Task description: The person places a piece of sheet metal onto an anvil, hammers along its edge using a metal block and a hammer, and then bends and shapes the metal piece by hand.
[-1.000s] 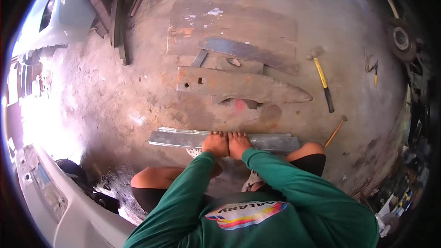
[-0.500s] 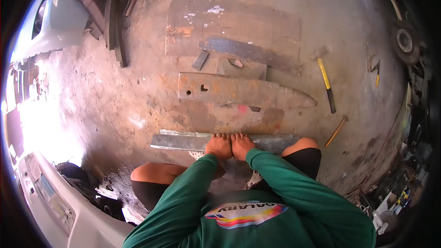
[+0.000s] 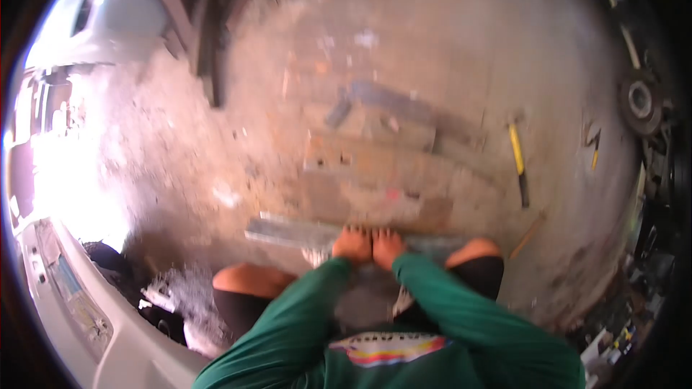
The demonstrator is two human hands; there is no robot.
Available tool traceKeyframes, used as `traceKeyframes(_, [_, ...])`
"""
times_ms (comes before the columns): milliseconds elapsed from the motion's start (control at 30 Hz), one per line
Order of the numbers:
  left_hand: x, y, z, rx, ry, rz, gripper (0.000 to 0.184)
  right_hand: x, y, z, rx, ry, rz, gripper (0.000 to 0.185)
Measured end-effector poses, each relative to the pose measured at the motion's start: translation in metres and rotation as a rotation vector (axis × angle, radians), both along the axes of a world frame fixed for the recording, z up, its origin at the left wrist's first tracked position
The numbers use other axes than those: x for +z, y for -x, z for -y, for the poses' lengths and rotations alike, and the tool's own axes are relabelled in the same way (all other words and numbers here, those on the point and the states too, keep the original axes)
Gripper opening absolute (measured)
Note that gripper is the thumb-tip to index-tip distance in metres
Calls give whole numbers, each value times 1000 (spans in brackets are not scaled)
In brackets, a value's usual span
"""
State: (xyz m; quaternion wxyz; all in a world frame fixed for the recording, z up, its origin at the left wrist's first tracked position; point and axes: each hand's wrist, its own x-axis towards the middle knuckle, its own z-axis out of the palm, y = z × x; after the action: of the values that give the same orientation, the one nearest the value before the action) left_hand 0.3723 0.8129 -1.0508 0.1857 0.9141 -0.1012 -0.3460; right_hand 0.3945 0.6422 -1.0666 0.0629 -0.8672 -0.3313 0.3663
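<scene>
A long, narrow strip of silvery sheet metal (image 3: 288,232) lies crosswise in front of my knees, near the floor. Side by side at its middle, my left hand (image 3: 352,243) and my right hand (image 3: 388,246) are curled over its far edge and grip it. The thumbs and the undersides of both hands are hidden. Beyond the strip, a flat rusty metal plate (image 3: 375,158) with holes at its left end lies on the floor, blurred by motion.
A yellow-and-black-handled hammer (image 3: 517,158) and a smaller wooden-handled hammer (image 3: 528,236) lie to the right. A dark bar (image 3: 404,101) and a small dark block (image 3: 338,113) rest farther forward. Pale car body panels (image 3: 115,310) stand at left, a wheel hub (image 3: 640,99) at far right.
The whole view has shifted and blurred, with the floor items appearing lower and slightly to the right. Both hands keep their grip on the metal strip.
</scene>
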Motion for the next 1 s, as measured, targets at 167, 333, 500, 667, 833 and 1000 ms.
traceKeyframes(167, [-2,-20,-6,32,-20,278,56,15,-33,-5,60,-146,218,51])
traceKeyframes(333, [41,-16,0,-7,11,-115,47,37,-24,2,-21,-40,-159,56])
traceKeyframes(500, [49,-42,6,-7,58,-123,90,40,-67,34,-17,77,-233,72])
traceKeyframes(667, [54,-38,-25,-17,11,-216,86,45,-91,147,0,27,-163,58])
traceKeyframes(833, [58,-30,-19,116,-94,-375,71,42,-101,206,28,56,-182,68])
traceKeyframes(1000, [60,-35,1,213,-35,-334,67,77,-89,142,52,-14,-178,87])
